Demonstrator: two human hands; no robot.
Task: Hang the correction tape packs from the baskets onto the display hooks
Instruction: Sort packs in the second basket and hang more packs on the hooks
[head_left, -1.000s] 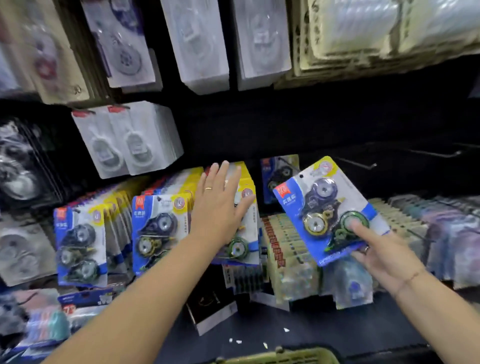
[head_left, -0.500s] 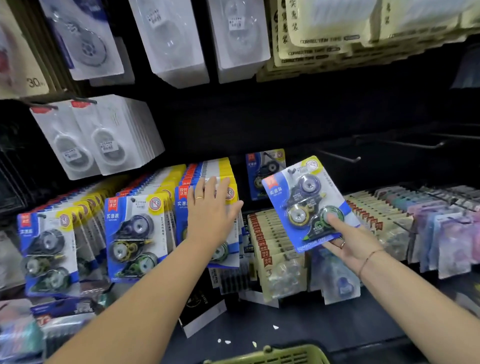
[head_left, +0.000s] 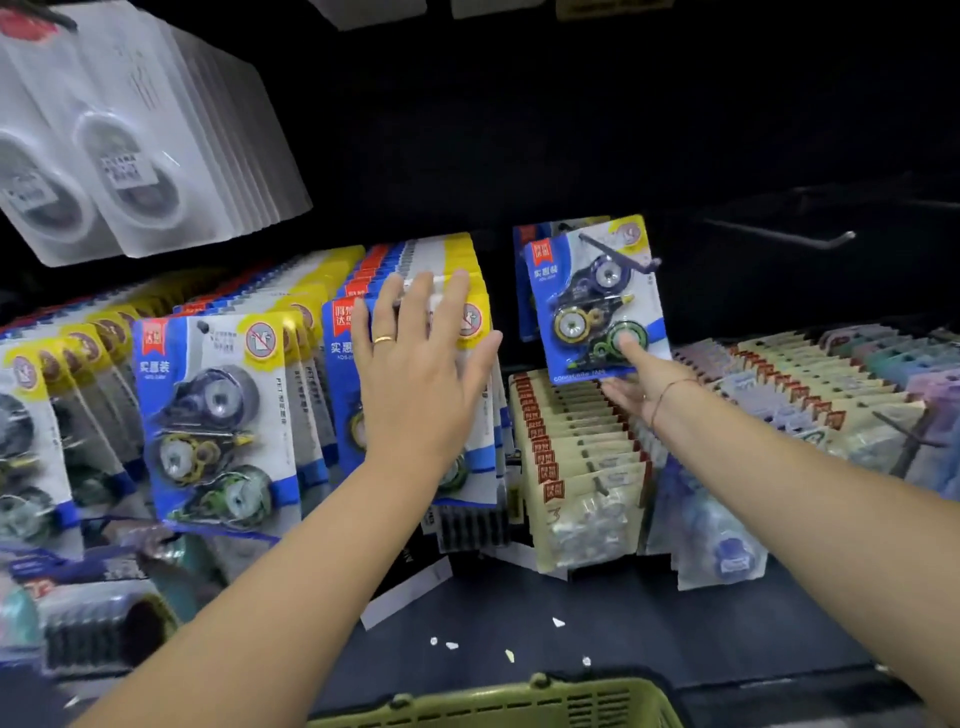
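Note:
My right hand pinches the bottom edge of a blue and yellow correction tape pack, thumb on its front. The pack's top sits on a dark display hook, in front of another pack of the same kind. My left hand lies flat with straight fingers on the front pack of a full row hung to the left. More rows of the same packs fill the hooks further left. The rim of a green basket shows at the bottom edge.
An empty hook sticks out at the right. Rows of beige packs and pastel packs hang below and right. White packs hang at upper left. Paper scraps lie on the dark shelf.
My right hand has carried the pack up and left to the hook, where it now hangs level. My left hand stays on the same row. The view has moved closer and lower.

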